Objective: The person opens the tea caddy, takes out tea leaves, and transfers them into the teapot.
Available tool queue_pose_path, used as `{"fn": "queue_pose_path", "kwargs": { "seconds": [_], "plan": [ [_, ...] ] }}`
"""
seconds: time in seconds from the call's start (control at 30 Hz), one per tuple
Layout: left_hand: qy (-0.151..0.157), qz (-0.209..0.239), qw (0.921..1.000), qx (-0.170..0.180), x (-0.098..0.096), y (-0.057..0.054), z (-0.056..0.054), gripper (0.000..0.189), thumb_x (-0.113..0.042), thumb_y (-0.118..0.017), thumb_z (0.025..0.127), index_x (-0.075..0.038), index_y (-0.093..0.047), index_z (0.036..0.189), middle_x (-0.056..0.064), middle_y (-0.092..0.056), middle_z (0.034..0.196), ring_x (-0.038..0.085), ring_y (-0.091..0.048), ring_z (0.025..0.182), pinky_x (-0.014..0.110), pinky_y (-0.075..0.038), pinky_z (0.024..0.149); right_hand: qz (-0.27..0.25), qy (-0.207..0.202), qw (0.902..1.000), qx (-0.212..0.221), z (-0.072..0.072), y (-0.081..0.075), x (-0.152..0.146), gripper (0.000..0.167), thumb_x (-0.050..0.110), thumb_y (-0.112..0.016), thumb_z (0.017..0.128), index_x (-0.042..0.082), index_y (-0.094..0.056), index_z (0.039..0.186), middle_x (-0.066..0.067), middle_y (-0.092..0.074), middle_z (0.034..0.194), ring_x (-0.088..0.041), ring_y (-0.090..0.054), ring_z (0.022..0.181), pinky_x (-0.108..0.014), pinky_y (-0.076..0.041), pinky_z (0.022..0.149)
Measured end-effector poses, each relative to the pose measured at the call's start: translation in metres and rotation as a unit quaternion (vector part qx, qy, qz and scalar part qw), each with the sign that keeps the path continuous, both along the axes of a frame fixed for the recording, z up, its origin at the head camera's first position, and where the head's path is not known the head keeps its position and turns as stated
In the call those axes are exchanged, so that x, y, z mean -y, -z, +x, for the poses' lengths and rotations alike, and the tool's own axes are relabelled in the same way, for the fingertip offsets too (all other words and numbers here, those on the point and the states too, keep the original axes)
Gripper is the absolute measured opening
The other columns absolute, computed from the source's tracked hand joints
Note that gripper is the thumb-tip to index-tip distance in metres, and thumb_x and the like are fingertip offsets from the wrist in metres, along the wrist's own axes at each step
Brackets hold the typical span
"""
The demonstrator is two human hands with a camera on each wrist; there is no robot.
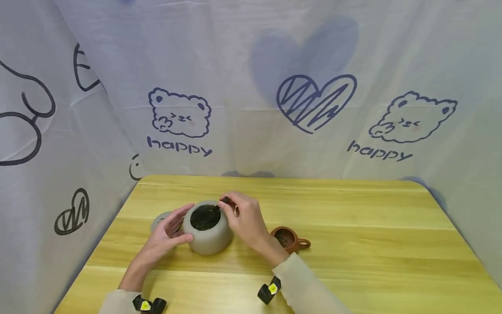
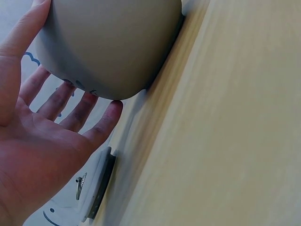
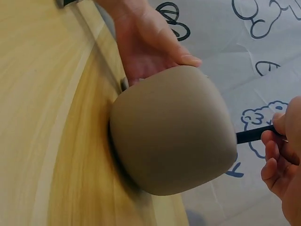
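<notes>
A round grey jar (image 1: 209, 242) stands on the table with dark loose contents, resembling tea leaves, visible through its open top. My left hand (image 1: 166, 235) holds the jar's left side between thumb and spread fingers; the fingertips (image 2: 113, 109) touch its wall in the left wrist view. My right hand (image 1: 245, 220) pinches the dark handle of a scoop (image 1: 224, 200) at the jar's right rim. The scoop's other end is down inside the mouth, hard to separate from the dark contents. In the right wrist view, the black handle (image 3: 251, 135) sticks out past the jar.
A grey lid (image 1: 158, 220) with a metal ring lies behind my left hand. Right of my right wrist is a brown clay cup (image 1: 292, 250) with a side handle and some dark bits inside. A printed white cloth (image 1: 243, 144) hangs behind the wooden table (image 1: 372, 261).
</notes>
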State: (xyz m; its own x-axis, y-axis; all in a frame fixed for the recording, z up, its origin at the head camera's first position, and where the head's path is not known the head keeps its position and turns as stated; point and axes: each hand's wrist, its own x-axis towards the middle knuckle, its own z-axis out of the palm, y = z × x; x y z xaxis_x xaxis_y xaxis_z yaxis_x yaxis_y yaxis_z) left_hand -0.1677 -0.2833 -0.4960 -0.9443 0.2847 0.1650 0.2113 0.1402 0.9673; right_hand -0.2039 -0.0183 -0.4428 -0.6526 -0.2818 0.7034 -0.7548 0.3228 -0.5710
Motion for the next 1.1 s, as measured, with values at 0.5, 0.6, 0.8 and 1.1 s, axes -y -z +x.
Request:
{"fn": "queue_pose_path", "kwargs": {
  "seconds": [0.5,0.6,0.8,1.1],
  "plan": [
    [-0.005,-0.007,0.9999,-0.006,-0.001,0.004,0.000,0.076,-0.001,-0.075,0.093,-0.011,-0.039,0.158,0.013,-0.037,0.162,0.002,-0.040,0.141,0.020,-0.044,0.106,0.055,-0.010,0.9974,0.046,-0.002,0.011,0.006,0.006,0.009,-0.072,0.096,0.007,-0.077,0.094,0.003,-0.062,0.072,-0.006,-0.048,0.059,-0.018,-0.040,0.054],
    [-0.006,-0.010,0.9999,-0.008,-0.001,0.005,0.000,0.076,-0.001,-0.074,0.093,-0.010,-0.038,0.159,0.015,-0.036,0.162,0.001,-0.040,0.141,0.019,-0.043,0.106,0.042,-0.020,0.9956,0.082,-0.002,0.014,0.007,0.007,0.009,-0.071,0.097,0.007,-0.077,0.094,0.004,-0.060,0.071,-0.006,-0.047,0.059,-0.019,-0.040,0.054],
    [0.001,-0.006,0.9999,-0.014,-0.001,0.005,-0.002,0.075,0.000,-0.074,0.093,-0.008,-0.037,0.159,0.016,-0.037,0.162,0.003,-0.041,0.142,0.019,-0.044,0.106,0.010,-0.019,0.9884,0.150,-0.002,0.014,0.009,0.010,0.012,-0.070,0.098,0.008,-0.077,0.093,0.005,-0.056,0.067,-0.009,-0.046,0.060,-0.021,-0.038,0.056],
    [0.008,0.006,0.9998,-0.019,0.001,0.005,-0.002,0.075,0.003,-0.073,0.093,-0.006,-0.037,0.158,0.018,-0.037,0.161,0.003,-0.041,0.141,0.022,-0.046,0.106,-0.003,-0.013,0.9754,0.220,-0.004,0.011,0.008,0.014,0.017,-0.070,0.099,0.010,-0.080,0.092,0.005,-0.065,0.072,-0.008,-0.053,0.064,-0.023,-0.046,0.059]
  ]
}}
